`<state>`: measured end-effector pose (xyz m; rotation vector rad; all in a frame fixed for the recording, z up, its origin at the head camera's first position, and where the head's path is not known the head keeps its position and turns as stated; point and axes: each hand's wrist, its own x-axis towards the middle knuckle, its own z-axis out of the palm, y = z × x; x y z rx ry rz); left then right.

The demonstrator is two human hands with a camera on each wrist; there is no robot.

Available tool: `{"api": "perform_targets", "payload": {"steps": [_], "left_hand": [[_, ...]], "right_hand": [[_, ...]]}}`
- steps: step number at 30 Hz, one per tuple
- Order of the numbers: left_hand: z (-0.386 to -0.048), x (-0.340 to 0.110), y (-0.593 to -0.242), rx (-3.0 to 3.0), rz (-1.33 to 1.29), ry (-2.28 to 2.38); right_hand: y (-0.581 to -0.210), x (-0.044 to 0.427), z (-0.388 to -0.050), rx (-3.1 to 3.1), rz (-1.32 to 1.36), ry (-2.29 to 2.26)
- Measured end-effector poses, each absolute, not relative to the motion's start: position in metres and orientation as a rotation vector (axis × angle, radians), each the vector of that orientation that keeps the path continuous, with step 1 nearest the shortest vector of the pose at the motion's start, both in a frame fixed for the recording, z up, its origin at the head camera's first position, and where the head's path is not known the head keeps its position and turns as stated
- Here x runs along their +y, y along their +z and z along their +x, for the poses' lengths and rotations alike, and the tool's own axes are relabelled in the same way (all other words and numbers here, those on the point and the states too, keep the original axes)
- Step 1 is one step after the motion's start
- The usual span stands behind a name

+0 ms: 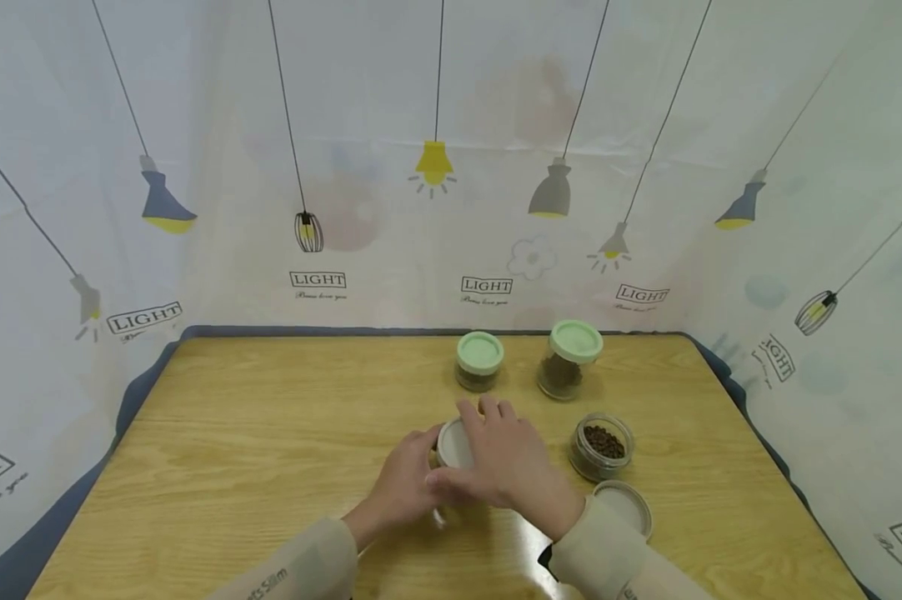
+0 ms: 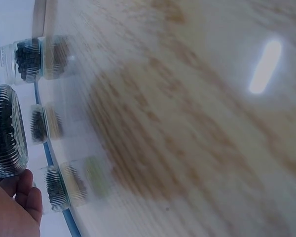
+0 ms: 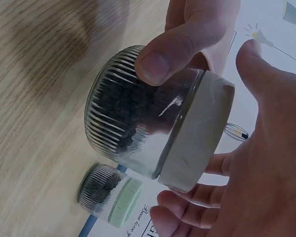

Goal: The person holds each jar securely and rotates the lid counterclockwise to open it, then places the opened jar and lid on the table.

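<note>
Pale sleeves [image 1: 312,557] are stretched over the table [image 1: 271,400], above which a dark-filled jar [image 3: 101,118] is gripped by the left hand [image 1: 406,479]. Its lid [image 3: 195,140] is bracketed by the right hand [image 1: 507,458], fingers loose, thumb apart. Lid-fitting or removal seems under way; a firmer lid grip is probably needed next. Beans [image 1: 604,442] are held in an uncovered jar [image 1: 584,463], rightward; dark contents, in two green-lidded jars [image 1: 574,343] behind.
</note>
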<state>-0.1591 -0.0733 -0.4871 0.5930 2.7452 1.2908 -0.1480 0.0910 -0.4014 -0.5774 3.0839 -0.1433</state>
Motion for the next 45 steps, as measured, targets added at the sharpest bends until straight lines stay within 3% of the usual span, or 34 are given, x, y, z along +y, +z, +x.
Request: {"api": "perform_targets", "payload": {"steps": [12,29,45], "left_hand": [[-0.157,-0.071,-0.486,2.717,0.558,1.274],[-0.158,-0.07,-0.487,2.695,0.575,1.246],[-0.156,-0.073,-0.488,2.711,0.628,1.281]], "right_hand": [[-0.404,0.089,-0.146,3.086,-0.575,-0.157],[-0.405,0.102,-0.16,2.899,-0.955,-0.31],[-0.402,0.096,-0.15,3.089,-0.723,-0.161]]}}
